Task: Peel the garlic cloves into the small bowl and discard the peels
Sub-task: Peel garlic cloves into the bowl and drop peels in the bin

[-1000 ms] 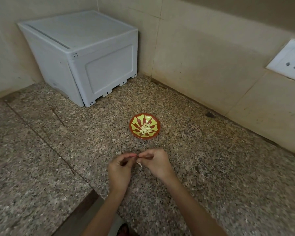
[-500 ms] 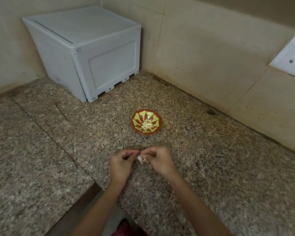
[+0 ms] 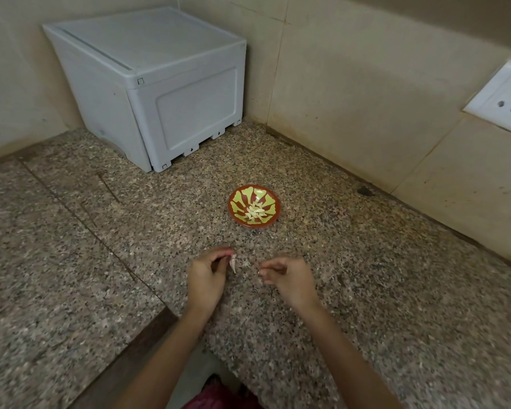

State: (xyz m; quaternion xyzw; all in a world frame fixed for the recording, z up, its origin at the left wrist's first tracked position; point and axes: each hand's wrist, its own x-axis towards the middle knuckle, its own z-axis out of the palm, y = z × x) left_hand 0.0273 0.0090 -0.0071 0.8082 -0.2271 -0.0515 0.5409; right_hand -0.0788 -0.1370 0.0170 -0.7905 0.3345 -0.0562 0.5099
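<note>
The garlic clove (image 3: pixel 233 263), pale pink and pointed, hangs from a pinch of the left hand (image 3: pixel 207 277) thumb and forefinger, above the granite counter (image 3: pixel 366 276) near its front edge. The right hand (image 3: pixel 289 278) is just beside it but apart, fingertips drawn together; whether they hold a scrap of peel is too small to tell. Peeling looks to be mid-way. The next move likely calls for stripping the remaining skin and dropping the clove among the peeled cloves (image 3: pixel 255 213) in the small bowl (image 3: pixel 239 196), further back on the counter.
</note>
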